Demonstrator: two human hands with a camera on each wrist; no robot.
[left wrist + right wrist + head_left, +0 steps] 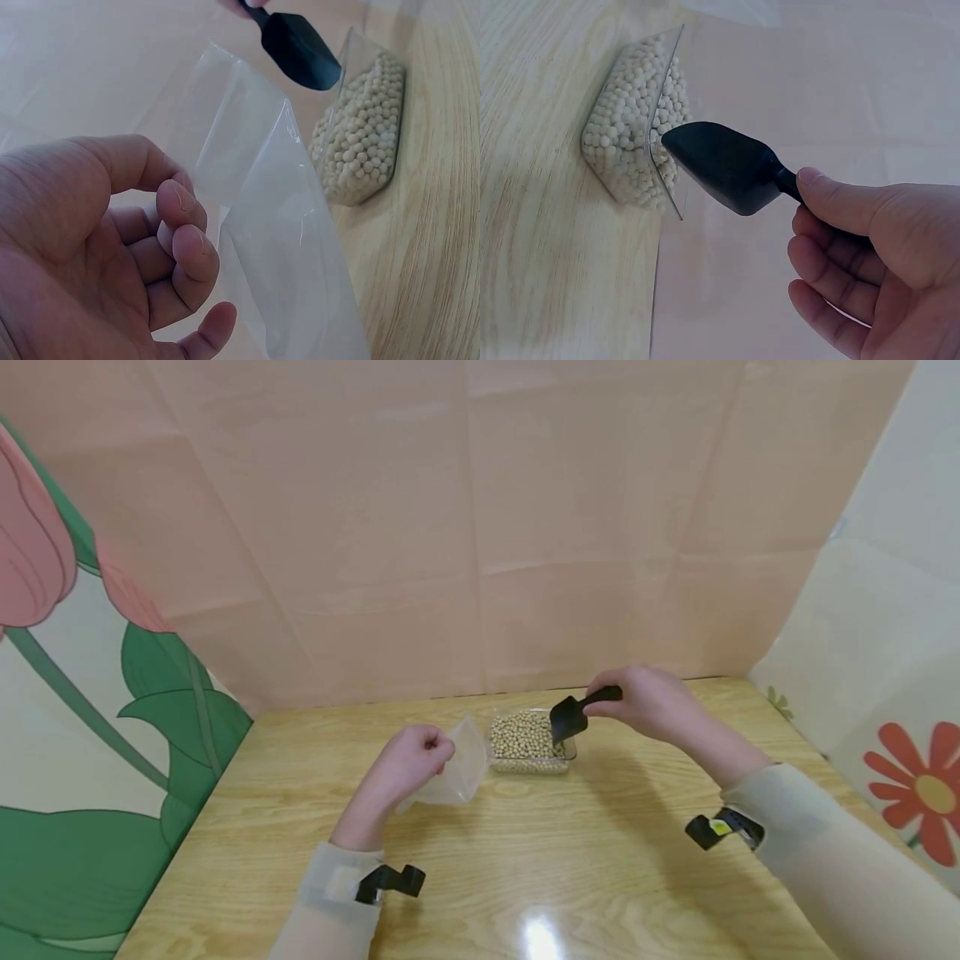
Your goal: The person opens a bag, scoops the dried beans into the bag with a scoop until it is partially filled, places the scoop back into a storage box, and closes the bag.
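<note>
Fingers of the right hand (648, 697) curl round the handle of a black scoop (720, 169), with the thumb laid along it. The scoop slants down and leftward in the head view, its tip at the near right part of a clear rectangular plastic container (531, 767); whether the tip touches the rim I cannot tell, nor whether the scoop's hollow carries anything. The left hand (408, 764) has its fingers curled in and its thumb brought toward the forefinger, pinching a translucent plastic bag (289, 247) near its upper edge. From that pinch the bag spreads toward the container, slack and creased, with a pointed fold standing up in the left wrist view; its milky film does not let me say what, if anything, lies inside. The container stands upright on a wood-grain table (517, 852), between the two hands, just beside the bag and near the table's far edge. Small, round, pale tan beans (522, 735), like soybeans, fill most of its depth, seen from above at the open top and again through its see-through near side. Black wrist cameras (707, 832) sit at the cuffs of light sleeves (825, 847). Behind the table rises a creased pink sheet (480, 543); a large tulip print (33, 535) with green leaves covers the left side, and a red flower print (935, 793) marks the white panel (870, 635) on the right.
</note>
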